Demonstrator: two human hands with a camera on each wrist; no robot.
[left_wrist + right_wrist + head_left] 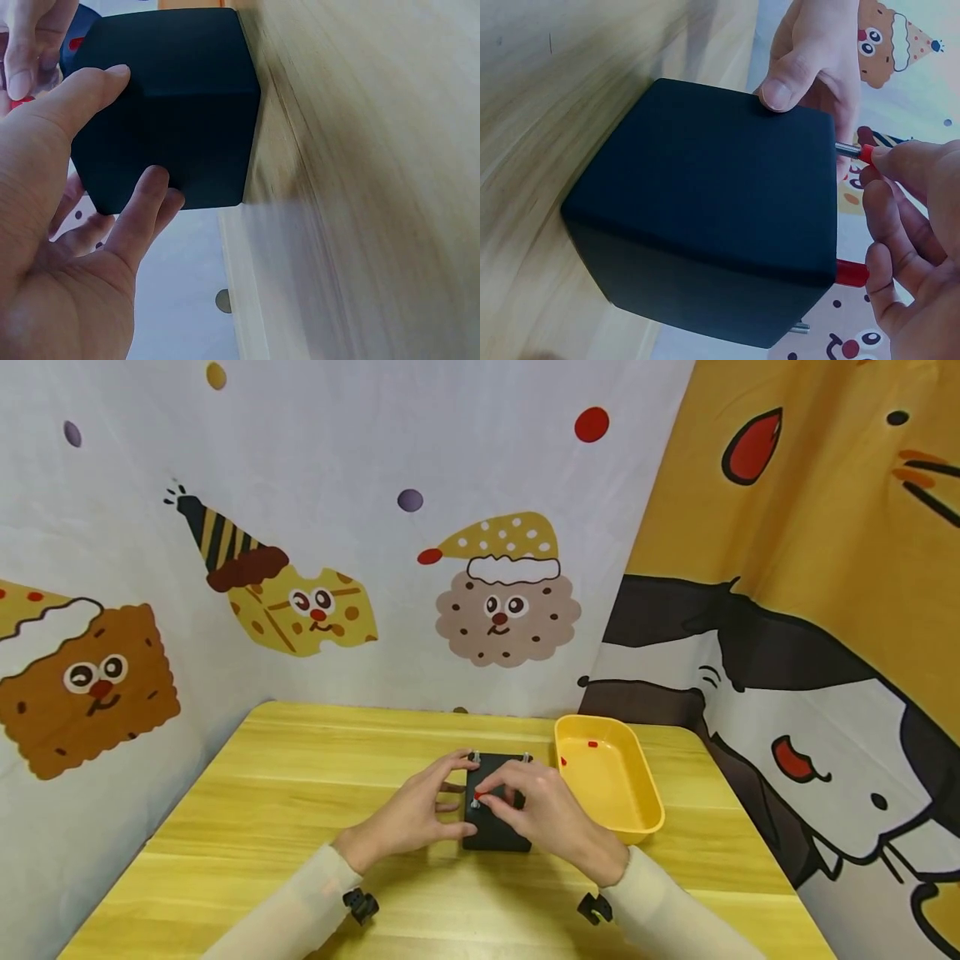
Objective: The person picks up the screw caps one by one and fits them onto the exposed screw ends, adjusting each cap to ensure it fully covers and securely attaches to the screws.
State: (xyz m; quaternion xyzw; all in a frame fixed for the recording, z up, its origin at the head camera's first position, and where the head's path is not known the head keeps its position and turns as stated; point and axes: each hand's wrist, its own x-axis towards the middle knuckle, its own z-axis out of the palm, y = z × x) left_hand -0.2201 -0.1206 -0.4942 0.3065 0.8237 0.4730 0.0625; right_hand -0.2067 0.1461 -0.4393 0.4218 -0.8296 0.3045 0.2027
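A cartoon-printed curtain (337, 460) is hanging beyond the black block (498, 839), and a wooden table (300, 777) is spreading beneath and around it. A yellow tray (615, 777) is lying just to the block's right. The left hand (420, 806) is bracing the block's left side, thumb and fingers set wide apart; the right hand (547, 806), above the block, is pinching a red cap (866, 154) narrowly between thumb and fingertip. Bare metal posts (527, 757) are standing at the block's far corners; the cap is touching the tip of the near-left post (847, 149). A red tube (851, 272) is jutting from the block's near-right part. Small red pieces (592, 744) are lying in the tray, right of the block.

With so slight a pinch on so small a piece, the cap is risking a slip and a roll off the block; any tilt is risking a crooked fit on the post. Should the left hand be bracing too lightly, a sideways push could be skidding the block. The right hand's lower fingers, curling beside the tube, could be knocking it.

The right hand is hiding the block's near-right corner from the head view. Whether the tube is covering a post is impossible to tell.
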